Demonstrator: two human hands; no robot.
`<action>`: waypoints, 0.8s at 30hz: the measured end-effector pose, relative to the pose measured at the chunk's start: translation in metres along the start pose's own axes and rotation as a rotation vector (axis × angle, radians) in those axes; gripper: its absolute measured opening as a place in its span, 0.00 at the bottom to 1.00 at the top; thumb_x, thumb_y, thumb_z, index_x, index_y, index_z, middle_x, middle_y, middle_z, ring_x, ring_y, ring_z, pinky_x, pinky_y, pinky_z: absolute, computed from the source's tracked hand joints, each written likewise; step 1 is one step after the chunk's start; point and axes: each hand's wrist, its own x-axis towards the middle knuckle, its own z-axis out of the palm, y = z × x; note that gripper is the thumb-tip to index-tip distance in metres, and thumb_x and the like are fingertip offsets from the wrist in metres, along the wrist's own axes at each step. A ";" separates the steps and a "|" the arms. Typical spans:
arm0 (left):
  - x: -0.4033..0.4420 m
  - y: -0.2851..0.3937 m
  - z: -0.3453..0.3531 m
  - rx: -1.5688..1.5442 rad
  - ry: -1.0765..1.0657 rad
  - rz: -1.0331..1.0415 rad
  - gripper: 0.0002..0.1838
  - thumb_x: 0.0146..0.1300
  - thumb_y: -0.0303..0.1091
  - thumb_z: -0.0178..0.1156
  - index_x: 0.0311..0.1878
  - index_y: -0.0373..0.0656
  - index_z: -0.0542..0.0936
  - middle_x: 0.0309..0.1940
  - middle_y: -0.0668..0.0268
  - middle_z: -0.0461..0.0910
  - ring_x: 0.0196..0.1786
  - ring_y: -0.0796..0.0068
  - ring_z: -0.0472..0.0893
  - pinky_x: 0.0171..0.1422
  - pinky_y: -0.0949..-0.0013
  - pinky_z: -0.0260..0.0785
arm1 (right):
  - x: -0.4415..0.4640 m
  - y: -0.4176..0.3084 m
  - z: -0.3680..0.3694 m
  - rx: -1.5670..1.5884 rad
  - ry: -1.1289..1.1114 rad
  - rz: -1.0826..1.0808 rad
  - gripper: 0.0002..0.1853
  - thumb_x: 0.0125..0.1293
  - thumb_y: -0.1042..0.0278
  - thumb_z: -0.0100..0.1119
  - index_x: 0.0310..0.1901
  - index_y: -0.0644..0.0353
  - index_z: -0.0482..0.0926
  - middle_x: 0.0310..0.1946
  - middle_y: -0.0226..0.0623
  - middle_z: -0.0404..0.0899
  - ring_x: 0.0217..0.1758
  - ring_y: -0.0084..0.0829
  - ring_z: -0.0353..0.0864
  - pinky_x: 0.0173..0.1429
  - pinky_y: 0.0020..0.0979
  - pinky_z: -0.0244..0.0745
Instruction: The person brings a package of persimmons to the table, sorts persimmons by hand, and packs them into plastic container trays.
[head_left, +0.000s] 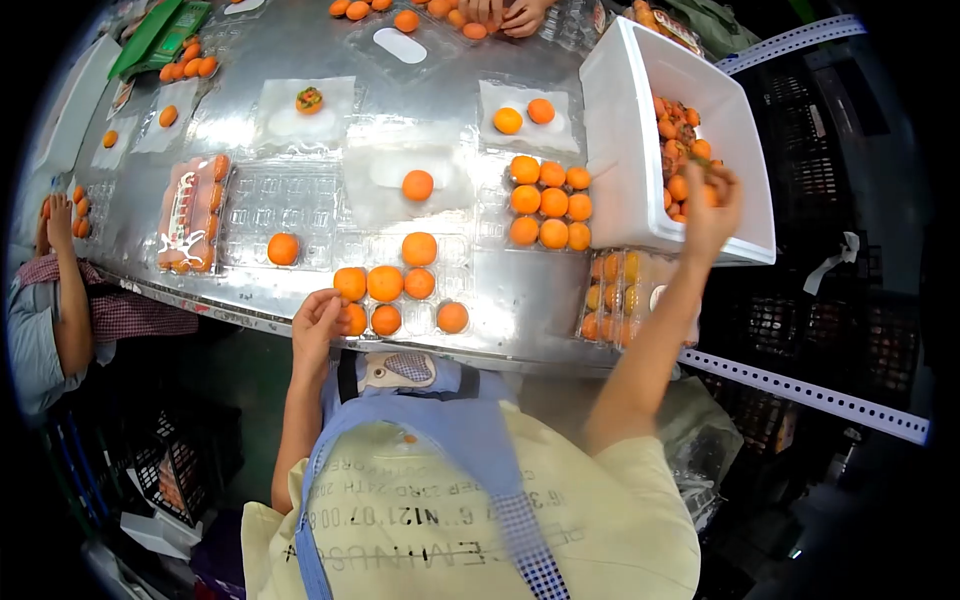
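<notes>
Fruit (384, 283) partly fills the tray (453, 268) at the tabletop's (515, 295) near edge, bare slots remaining, the half-curled left hand (318, 318) at its left corner, while the right hand (714, 205), fingers bent, hold unclear, is over fruit left in the box (618, 150).

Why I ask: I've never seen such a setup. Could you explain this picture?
There's no machine: these are a person's two bare hands. The picture comes from a camera on that person's head, looking forward and down. The metal table holds clear plastic trays, several with round orange fruit. The left hand is at a fruit in the front tray; whether it touches is hard to tell. The right hand is over the open white box of more orange fruit; what it holds, if anything, is unclear. Other people's hands show at the top and left edges.
</notes>
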 end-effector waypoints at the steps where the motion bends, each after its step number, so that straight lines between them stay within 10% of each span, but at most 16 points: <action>1: -0.001 0.000 0.005 -0.023 0.004 -0.010 0.10 0.65 0.33 0.56 0.47 0.41 0.76 0.36 0.69 0.79 0.33 0.86 0.76 0.36 0.81 0.69 | 0.013 0.015 -0.015 -0.152 0.035 0.039 0.15 0.55 0.68 0.67 0.41 0.63 0.75 0.37 0.38 0.78 0.38 0.26 0.78 0.45 0.25 0.72; 5: -0.007 -0.006 0.018 -0.050 0.019 0.036 0.10 0.65 0.32 0.56 0.47 0.41 0.76 0.35 0.68 0.80 0.33 0.86 0.76 0.35 0.82 0.69 | 0.017 0.076 -0.050 -0.911 0.065 -0.276 0.16 0.57 0.66 0.64 0.45 0.64 0.77 0.39 0.39 0.80 0.40 0.31 0.79 0.48 0.28 0.72; 10: -0.018 -0.020 0.019 -0.114 0.145 0.079 0.09 0.64 0.31 0.56 0.46 0.39 0.76 0.35 0.68 0.79 0.31 0.85 0.76 0.34 0.82 0.69 | -0.078 -0.002 0.004 -0.148 -0.147 -0.048 0.12 0.57 0.68 0.63 0.42 0.61 0.80 0.35 0.38 0.81 0.42 0.34 0.79 0.51 0.32 0.71; 15: -0.025 -0.033 0.011 -0.172 0.305 0.167 0.09 0.64 0.29 0.57 0.45 0.38 0.76 0.32 0.68 0.78 0.29 0.85 0.75 0.31 0.82 0.67 | -0.170 0.001 0.068 -0.005 -0.670 -0.155 0.06 0.55 0.71 0.61 0.35 0.59 0.80 0.32 0.38 0.80 0.33 0.36 0.79 0.38 0.32 0.72; 24: -0.013 -0.040 -0.006 0.017 0.387 0.221 0.10 0.62 0.26 0.57 0.47 0.37 0.75 0.33 0.71 0.74 0.25 0.89 0.69 0.26 0.84 0.60 | -0.214 -0.017 0.108 -0.102 -0.997 -0.002 0.17 0.52 0.68 0.63 0.45 0.60 0.76 0.40 0.40 0.78 0.43 0.40 0.76 0.49 0.35 0.72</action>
